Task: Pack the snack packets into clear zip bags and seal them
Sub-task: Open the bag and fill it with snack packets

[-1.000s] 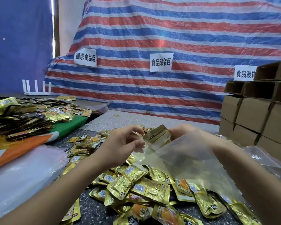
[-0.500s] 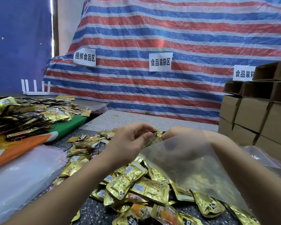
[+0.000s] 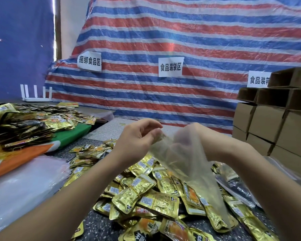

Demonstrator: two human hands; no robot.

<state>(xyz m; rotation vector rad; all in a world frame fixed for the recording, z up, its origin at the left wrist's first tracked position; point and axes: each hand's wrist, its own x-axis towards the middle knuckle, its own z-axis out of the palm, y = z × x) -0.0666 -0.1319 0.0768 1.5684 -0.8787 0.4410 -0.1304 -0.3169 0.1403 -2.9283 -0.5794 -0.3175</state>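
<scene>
**Clear bag held open over gold packets**

Held up above the speckled surface: a clear zip bag, pinched at its top edge between thumb and curled fingers of the left hand. Right hand tucked inside the bag's mouth, seen through the plastic, its fingers blurred, their state not possible to tell. Heaped beneath at 6 o'clock, loose gold snack packets. At 9 o'clock, a second pile of packets on green and orange cloth. At 3 o'clock, stacked cardboard boxes. Behind at 12 o'clock, a striped tarpaulin bearing paper signs.
</scene>
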